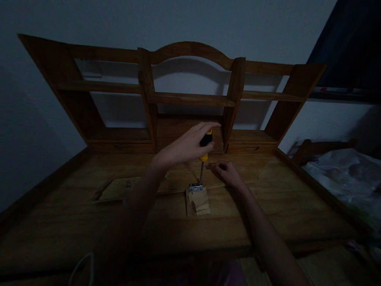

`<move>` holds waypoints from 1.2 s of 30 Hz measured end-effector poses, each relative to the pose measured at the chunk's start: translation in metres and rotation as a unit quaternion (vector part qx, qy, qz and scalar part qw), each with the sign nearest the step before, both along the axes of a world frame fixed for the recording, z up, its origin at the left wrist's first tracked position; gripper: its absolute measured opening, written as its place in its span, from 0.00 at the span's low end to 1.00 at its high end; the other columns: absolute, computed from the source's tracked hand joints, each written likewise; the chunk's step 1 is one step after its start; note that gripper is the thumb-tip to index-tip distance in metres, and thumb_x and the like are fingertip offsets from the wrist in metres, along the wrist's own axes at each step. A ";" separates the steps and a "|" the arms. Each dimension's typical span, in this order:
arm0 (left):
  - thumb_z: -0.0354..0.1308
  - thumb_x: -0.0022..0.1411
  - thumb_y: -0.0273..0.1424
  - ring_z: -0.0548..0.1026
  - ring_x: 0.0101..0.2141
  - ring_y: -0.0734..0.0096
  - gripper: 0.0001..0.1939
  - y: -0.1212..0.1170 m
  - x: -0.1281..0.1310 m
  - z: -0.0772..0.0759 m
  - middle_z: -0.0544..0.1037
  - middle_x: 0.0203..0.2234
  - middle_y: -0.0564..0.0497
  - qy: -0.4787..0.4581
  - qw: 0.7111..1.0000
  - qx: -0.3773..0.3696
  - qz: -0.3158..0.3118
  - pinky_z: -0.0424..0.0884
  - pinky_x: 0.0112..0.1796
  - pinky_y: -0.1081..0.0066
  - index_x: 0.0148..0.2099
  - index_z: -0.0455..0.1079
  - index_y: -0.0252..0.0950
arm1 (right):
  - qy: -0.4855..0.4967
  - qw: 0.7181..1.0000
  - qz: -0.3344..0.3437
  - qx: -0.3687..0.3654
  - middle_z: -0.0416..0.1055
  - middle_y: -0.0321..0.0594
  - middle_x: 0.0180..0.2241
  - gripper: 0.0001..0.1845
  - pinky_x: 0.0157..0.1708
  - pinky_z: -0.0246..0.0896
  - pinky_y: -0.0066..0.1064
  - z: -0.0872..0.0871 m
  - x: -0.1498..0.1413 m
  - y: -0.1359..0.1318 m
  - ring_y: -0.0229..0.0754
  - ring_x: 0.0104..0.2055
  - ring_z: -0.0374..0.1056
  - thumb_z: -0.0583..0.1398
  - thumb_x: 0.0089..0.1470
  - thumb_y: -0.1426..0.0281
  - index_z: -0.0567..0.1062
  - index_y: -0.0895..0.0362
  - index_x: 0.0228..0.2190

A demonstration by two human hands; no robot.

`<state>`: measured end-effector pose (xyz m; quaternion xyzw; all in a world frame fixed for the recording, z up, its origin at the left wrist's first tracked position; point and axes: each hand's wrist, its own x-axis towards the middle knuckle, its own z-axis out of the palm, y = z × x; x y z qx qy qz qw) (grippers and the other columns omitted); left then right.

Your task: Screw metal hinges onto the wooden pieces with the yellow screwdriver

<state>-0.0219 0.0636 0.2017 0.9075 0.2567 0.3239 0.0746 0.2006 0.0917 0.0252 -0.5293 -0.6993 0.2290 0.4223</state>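
My left hand is closed round the yellow-and-black handle of a screwdriver, which stands upright. Its tip meets a small metal hinge on top of a small wooden block. A long flat wooden board lies behind and to the left of the block. My right hand rests on the desk just right of the screwdriver shaft, fingers curled together; whether anything is in them is too dark to make out.
All this lies on a wooden desk with raised side rails. A wooden shelf unit with an arched top stands along the back against a pale wall. A bed with crumpled covers lies to the right.
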 end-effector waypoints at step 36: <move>0.60 0.62 0.35 0.74 0.44 0.63 0.23 -0.005 -0.009 0.009 0.74 0.45 0.47 0.022 0.999 -0.041 -0.001 0.67 0.48 0.65 0.58 0.62 0.38 | 0.160 0.970 -0.129 0.131 0.74 0.38 0.28 0.15 0.33 0.64 0.31 0.066 -0.005 -0.058 0.40 0.31 0.69 0.65 0.49 0.56 0.71 0.54 0.26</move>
